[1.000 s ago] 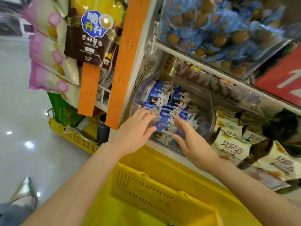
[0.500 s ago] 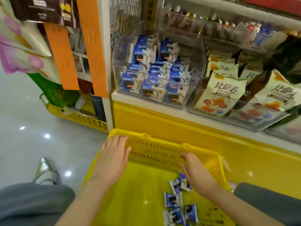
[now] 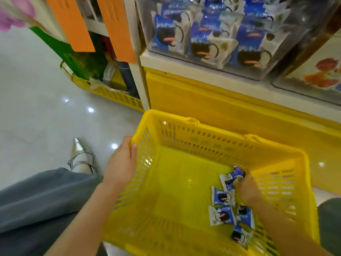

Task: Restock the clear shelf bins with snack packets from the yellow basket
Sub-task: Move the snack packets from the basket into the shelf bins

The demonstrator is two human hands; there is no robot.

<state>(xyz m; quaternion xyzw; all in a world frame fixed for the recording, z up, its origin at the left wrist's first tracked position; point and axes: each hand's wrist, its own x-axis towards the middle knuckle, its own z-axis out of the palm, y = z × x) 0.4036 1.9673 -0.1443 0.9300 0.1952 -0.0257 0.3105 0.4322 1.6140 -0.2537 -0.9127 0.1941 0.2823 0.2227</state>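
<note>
A yellow basket [image 3: 212,137] of hard moulded plastic, its walls pierced by rows of small slots, sits on the glossy pale floor [image 3: 36,108] in front of a shelf unit with a yellow base panel [image 3: 221,100]. The left hand [image 3: 120,163] grips the basket's left rim, fingers curled over the edge. The right hand [image 3: 246,189] reaches down inside at the right, its fingers closed on a crinkly blue-and-white snack packet [image 3: 228,179] near the far right corner of the basket floor. Four more flat, pillow-shaped packets [image 3: 222,215] of the same shiny film lie loose just nearer, touching or overlapping one another along the right side; the rest of the smooth basket bottom is bare.

On the far shelf, a clear shelf bin [image 3: 212,34] with rigid transparent walls holds upright rows of matching packets pressed against its front. To its right a second clear bin [image 3: 313,76] shows cream-coloured packs. Two flat orange strips [image 3: 118,28] hang at the far left, beside another slotted yellow basket [image 3: 110,93] on the floor. A grey trouser leg [image 3: 36,200] and a pointed silver shoe [image 3: 81,157] lie near left.
</note>
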